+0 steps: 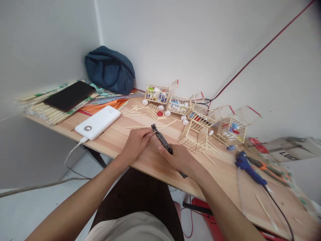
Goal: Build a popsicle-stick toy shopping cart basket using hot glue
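Over the front middle of the table, my right hand [179, 159] is wrapped round a black plier-like multi-tool [163, 140], its jaw end pointing away and to the left. My left hand [137, 142] has its thumb and fingertips closed on a thin wooden stick [167, 126] right at the tool's jaws. The stick slants out beyond them to the right. Whether the jaws touch it I cannot tell. Just beyond the hands lie short cut sticks [135, 112] and a red bottle cap [159, 113]. An open stick frame [193, 137] stands to the right of the tool.
Several small stick-built carts [156, 93] with cap wheels line the wall. At left are a white power bank [98, 123], a phone [70, 95] on bagged sticks and a blue bag [110, 70]. At right lie a blue glue gun [250, 170] and orange-handled pliers [268, 170].
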The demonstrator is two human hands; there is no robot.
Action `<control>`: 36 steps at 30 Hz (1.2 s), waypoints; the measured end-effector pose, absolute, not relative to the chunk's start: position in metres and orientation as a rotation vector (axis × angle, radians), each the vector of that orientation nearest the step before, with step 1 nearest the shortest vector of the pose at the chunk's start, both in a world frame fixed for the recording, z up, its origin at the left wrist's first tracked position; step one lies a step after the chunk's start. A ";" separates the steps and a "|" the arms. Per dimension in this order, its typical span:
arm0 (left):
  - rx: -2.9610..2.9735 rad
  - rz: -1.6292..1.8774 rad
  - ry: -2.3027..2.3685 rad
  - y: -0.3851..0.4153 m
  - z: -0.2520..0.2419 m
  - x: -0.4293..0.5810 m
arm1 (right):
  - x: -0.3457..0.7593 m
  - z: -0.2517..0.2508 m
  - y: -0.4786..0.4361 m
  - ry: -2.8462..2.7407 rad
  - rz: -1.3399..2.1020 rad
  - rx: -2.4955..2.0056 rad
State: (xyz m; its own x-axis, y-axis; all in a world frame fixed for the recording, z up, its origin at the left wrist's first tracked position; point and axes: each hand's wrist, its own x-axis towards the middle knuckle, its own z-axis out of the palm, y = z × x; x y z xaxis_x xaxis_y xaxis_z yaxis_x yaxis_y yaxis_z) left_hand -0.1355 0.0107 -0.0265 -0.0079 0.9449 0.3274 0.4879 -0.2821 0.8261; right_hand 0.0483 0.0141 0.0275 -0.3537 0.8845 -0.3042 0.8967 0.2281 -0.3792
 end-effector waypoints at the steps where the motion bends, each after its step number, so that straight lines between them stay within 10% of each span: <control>1: 1.777 1.243 1.475 0.011 -0.026 -0.135 | 0.048 0.027 0.014 2.438 -0.773 1.786; 36: 1.696 1.128 1.529 0.012 -0.022 -0.134 | 0.043 0.026 0.017 2.388 -0.832 1.901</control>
State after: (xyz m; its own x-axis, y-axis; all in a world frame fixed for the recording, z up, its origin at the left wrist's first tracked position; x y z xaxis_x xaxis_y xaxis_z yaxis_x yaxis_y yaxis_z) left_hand -0.1341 0.0117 -0.0225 -0.0176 0.9791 0.2028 0.4832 -0.1692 0.8590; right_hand 0.0429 0.0169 0.0263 -0.2776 0.9130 -0.2989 0.9012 0.1397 -0.4104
